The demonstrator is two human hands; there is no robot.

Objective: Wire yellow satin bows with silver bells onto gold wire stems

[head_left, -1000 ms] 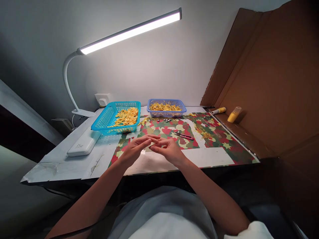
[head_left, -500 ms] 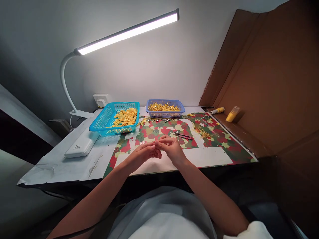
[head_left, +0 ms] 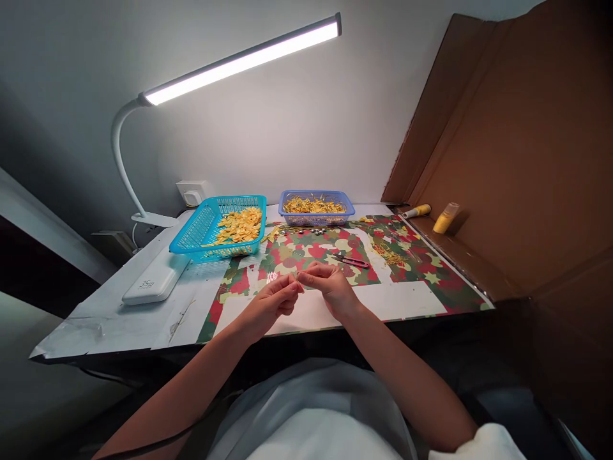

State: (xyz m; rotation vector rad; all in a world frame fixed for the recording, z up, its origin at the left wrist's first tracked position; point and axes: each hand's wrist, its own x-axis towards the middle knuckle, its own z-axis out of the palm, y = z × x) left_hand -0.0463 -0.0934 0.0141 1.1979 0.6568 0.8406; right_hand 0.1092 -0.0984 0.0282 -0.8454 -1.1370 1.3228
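Note:
Above the front of the table, my left hand (head_left: 280, 298) and my right hand (head_left: 329, 289) meet at the fingertips, each in a closed pinch. Whatever lies between the fingers is too small or hidden to make out. Just beyond them, a pair of thread snips (head_left: 352, 260) with reddish handles lies on the camouflage-patterned sheet (head_left: 297, 252). Several shiny round beads (head_left: 318, 231) sit farther back, beside loose yellow ribbon pieces (head_left: 274, 234).
At the back left a turquoise basket (head_left: 191, 231) holds yellow bows; a blue-violet basket (head_left: 317, 220) holds golden pieces. A white power bank (head_left: 156, 281), a lamp (head_left: 244, 61), yellow thread scraps (head_left: 390, 254), two yellow spools (head_left: 446, 218) (head_left: 417, 211) and a cardboard wall (head_left: 507, 160) surround the work area.
My left hand's fingers have curled in more tightly and its fingertips have drawn slightly down. My right hand stays nearly in place, still pinched. The view has shifted slightly.

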